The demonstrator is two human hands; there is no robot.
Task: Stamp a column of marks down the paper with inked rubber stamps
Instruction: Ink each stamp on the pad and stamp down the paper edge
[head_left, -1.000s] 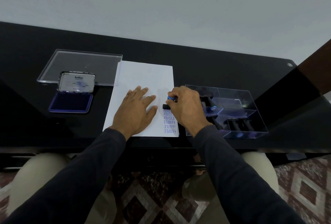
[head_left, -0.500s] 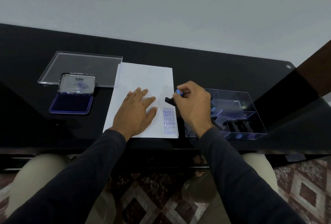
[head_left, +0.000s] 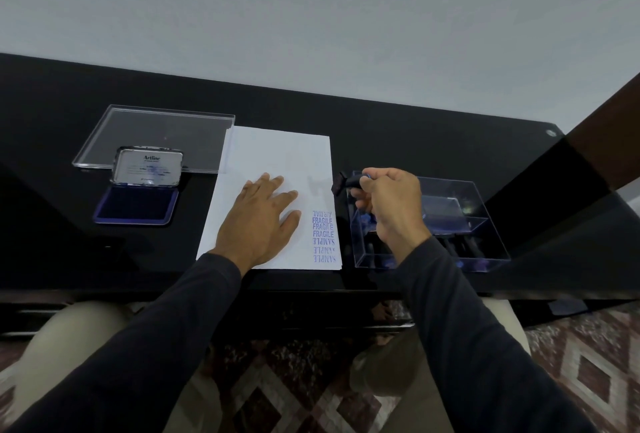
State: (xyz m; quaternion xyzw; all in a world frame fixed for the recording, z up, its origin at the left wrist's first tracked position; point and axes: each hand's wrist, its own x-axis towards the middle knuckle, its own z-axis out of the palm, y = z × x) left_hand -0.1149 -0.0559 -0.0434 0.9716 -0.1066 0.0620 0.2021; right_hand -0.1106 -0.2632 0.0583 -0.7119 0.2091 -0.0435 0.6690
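Six marks (head_left: 323,236) (stamp (head_left: 342,182) lifted)

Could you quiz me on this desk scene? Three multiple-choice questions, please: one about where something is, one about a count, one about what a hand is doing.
1. Where is the ink pad?
A. left of the paper
B. on the paper
C. in the tray

2. How many FRAGILE marks are there?
A. one
B. three
C. six

3. What is the right hand doing?
A. lying flat
B. holding a stamp in the air
C. closing the pad

Answers:
1 A: the pad lies open left of the paper.
2 B: three FRAGILE lines stack in the column.
3 B: the stamp is pinched above the tray edge, off the sheet.
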